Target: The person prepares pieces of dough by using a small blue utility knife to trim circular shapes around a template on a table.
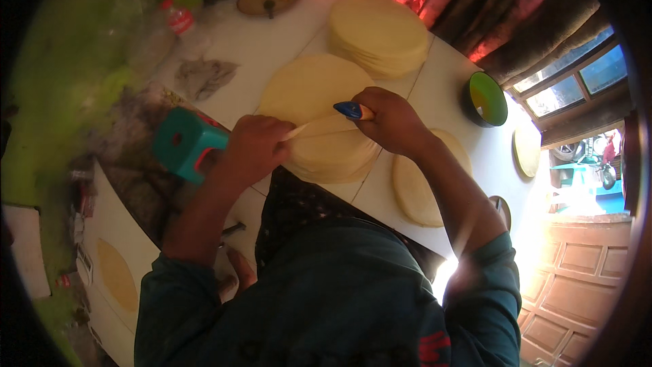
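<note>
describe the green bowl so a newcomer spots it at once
Find the white table, then look past the person's right hand toward the window. Near that edge, between the farthest stack of pale rounds and the pale round at the table's right end, sits the green bowl. Its hollow shape, bright green inside and dark outside, sets it apart from those pale neighbours.

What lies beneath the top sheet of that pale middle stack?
More pale round sheets show along the near edge; their middles and the white table directly beneath are covered.
</note>
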{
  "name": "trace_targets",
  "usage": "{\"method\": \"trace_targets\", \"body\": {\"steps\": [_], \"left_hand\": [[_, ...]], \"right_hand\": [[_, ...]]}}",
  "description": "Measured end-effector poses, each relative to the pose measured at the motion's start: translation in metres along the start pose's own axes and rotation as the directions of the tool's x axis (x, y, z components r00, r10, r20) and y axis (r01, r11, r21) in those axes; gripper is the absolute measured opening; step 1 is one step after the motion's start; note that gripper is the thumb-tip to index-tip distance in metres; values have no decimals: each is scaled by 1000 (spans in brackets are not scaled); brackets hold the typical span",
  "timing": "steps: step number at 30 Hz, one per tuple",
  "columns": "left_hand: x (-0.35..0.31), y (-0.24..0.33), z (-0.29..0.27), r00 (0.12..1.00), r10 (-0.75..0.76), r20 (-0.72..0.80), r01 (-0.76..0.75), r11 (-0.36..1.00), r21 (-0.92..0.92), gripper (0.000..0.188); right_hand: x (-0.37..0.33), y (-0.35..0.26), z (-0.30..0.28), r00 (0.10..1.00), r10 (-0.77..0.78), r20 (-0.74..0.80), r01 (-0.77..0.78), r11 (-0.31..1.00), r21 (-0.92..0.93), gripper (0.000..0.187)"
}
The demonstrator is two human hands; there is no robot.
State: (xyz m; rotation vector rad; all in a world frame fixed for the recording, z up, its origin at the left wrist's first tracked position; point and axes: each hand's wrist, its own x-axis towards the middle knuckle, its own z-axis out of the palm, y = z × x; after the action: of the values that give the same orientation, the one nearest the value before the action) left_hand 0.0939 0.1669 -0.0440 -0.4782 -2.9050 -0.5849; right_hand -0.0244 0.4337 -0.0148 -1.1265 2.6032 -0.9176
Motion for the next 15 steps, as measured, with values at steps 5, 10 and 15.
{"method": "trace_targets", "body": {"steps": [5,10,15], "left_hand": [[-5,-13,-10,991,-105,-83,105,994,6,25],[16,-31,-27,943,-326,64,326,875,-358,30],[68,-57,-56,939,-334,80,335,839,-429,32]], "right_hand": [[5,4,-4,998,51,-39,-48,996,80,20],[18,8,-16,998,2,-56,-2,1000,-2,19],[48,8,-45,985,84,-152,-82,996,19,23]]}}
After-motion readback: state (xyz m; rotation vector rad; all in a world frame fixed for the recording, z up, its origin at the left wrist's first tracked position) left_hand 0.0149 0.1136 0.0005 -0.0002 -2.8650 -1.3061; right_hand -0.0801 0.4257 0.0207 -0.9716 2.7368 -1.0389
